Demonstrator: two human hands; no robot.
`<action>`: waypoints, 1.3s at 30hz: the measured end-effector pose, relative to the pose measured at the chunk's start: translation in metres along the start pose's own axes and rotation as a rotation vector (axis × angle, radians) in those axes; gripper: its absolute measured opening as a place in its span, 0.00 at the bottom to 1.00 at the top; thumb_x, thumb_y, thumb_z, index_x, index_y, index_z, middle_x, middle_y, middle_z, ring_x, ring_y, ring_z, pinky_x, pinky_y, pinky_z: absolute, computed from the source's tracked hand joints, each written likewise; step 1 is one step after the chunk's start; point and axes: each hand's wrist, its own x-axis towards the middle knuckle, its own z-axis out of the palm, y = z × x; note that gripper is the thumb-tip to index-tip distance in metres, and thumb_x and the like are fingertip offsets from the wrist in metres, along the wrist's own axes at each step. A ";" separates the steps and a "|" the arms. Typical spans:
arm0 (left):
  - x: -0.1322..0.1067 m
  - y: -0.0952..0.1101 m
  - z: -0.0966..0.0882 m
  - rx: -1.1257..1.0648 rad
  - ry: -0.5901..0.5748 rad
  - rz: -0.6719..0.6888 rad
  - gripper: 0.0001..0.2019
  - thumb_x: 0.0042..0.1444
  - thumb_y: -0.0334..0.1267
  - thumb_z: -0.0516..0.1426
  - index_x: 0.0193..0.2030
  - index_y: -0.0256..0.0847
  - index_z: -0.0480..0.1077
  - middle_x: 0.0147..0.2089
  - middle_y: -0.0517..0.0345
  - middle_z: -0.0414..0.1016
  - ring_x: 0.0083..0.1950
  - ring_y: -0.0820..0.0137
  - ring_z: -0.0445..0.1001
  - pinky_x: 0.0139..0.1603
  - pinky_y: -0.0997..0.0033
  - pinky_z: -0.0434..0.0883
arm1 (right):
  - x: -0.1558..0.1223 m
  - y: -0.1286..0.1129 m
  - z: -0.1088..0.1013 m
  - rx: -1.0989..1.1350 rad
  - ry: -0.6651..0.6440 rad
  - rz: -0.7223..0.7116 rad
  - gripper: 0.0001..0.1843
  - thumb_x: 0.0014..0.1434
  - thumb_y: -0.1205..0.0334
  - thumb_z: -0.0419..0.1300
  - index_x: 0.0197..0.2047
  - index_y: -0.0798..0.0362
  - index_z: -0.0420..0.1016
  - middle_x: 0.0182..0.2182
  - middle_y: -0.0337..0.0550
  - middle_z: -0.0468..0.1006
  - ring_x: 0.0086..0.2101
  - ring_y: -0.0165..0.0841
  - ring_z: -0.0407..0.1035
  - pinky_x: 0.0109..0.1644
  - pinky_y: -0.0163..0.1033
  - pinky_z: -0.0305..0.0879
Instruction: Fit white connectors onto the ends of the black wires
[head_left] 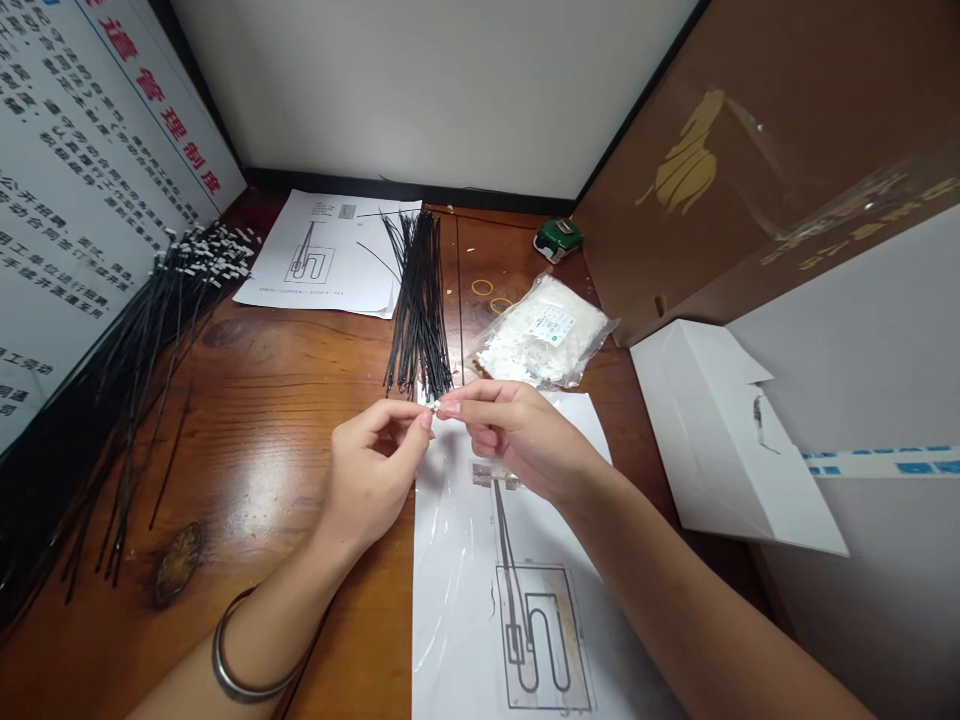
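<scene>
One tiny white piece point(434, 406), partly hidden, indistinct.

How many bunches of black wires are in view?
2: the white-tipped bunch beside the signboard at far left, and the central bunch between the upper printed drawing and the plastic bag.

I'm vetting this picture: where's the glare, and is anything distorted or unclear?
Head view: bright glare on the wooden tabletop, thin streaks on the lower drawing; head view: the cardboard box slants, likely wide-angle stretch; head view: the held white piece is too small to make out.
</scene>
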 end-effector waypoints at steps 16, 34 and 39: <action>-0.001 -0.001 -0.001 -0.034 -0.017 -0.057 0.06 0.55 0.38 0.59 0.30 0.38 0.73 0.25 0.61 0.75 0.19 0.78 0.68 0.19 0.79 0.68 | -0.005 0.000 0.006 -0.213 0.082 -0.204 0.07 0.46 0.58 0.69 0.26 0.52 0.78 0.25 0.38 0.75 0.21 0.24 0.59 0.22 0.33 0.53; 0.001 -0.002 -0.001 -0.049 -0.023 -0.062 0.06 0.56 0.37 0.60 0.30 0.38 0.73 0.26 0.60 0.76 0.21 0.77 0.70 0.24 0.78 0.69 | -0.008 0.006 0.010 -0.402 0.152 -0.257 0.07 0.51 0.58 0.66 0.29 0.52 0.78 0.12 0.33 0.65 0.14 0.24 0.54 0.16 0.33 0.46; 0.000 -0.004 -0.001 -0.037 -0.019 -0.058 0.06 0.56 0.38 0.60 0.32 0.38 0.73 0.27 0.60 0.76 0.22 0.77 0.69 0.23 0.78 0.68 | -0.007 0.008 0.008 -0.390 0.145 -0.262 0.08 0.52 0.57 0.66 0.30 0.53 0.78 0.13 0.33 0.66 0.14 0.23 0.53 0.16 0.32 0.45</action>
